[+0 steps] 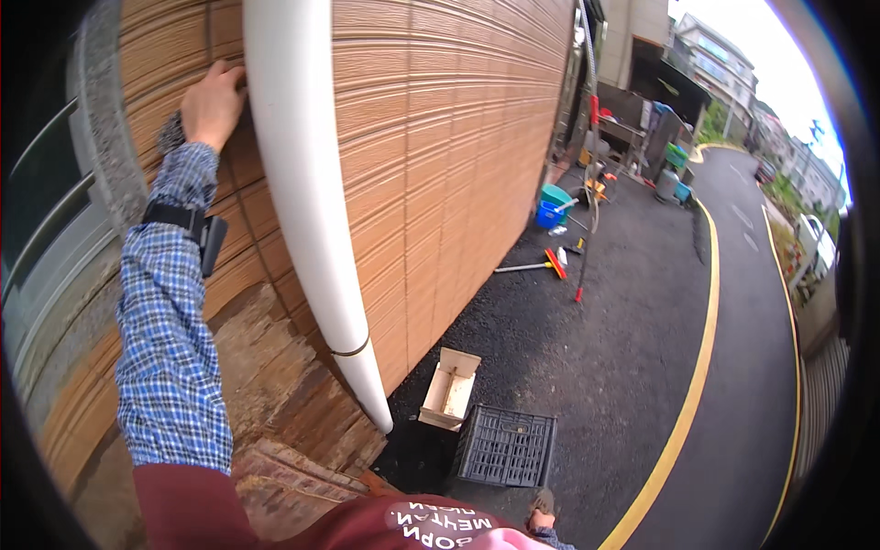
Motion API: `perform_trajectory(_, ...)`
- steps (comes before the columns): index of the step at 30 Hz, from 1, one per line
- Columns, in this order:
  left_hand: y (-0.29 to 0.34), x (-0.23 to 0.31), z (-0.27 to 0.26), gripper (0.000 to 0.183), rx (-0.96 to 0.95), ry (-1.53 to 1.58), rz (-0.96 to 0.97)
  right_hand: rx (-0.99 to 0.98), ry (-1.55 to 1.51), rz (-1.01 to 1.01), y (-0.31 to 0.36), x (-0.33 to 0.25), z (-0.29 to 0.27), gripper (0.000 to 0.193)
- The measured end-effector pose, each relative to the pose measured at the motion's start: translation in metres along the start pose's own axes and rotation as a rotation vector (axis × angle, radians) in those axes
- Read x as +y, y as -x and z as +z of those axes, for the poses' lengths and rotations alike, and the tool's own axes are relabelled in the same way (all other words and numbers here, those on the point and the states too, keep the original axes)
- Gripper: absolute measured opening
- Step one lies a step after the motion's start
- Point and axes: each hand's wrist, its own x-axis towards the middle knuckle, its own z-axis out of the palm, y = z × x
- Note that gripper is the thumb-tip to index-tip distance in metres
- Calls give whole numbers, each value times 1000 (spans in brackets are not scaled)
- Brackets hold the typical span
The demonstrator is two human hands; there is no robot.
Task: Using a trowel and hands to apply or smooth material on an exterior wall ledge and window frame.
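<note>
My left hand (213, 103) is raised high against the tan tiled wall (440, 137), right beside a white drainpipe (302, 183) that runs down the wall. Its fingers curl against the tiles, with the back of the hand toward me. A dark grey rough pad (170, 134) pokes out under the heel of that hand. The sleeve is blue check, with a black strap and a small device (206, 234) on the forearm. My right hand (542, 515) hangs low at the bottom edge, mostly cut off, so its fingers are hard to read.
Below the pipe's end lie an open cardboard box (450, 389) and a dark plastic crate (505, 447) on the asphalt. A worn brick ledge (284, 394) juts from the wall's foot. Farther along are blue and green buckets (554, 206), a red-headed broom (536, 266) and a yellow road line (697, 367).
</note>
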Motion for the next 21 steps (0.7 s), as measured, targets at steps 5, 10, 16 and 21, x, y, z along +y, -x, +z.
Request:
perform_trajectory(5,-5,0,24,28,-6,24,8,94,42,75,41,-44,-26,41)
perform_trajectory(10,-15,11,38,27,20,21,37,167,10,96,10,-15,-35,44)
perform_trajectory(16,-23,-97,117,45,167,-192,72,93,46,145,27,-64,-39,35)
perform_trajectory(21,-12,-4,57,22,193,-147,61,127,51,164,2,-61,-48,42)
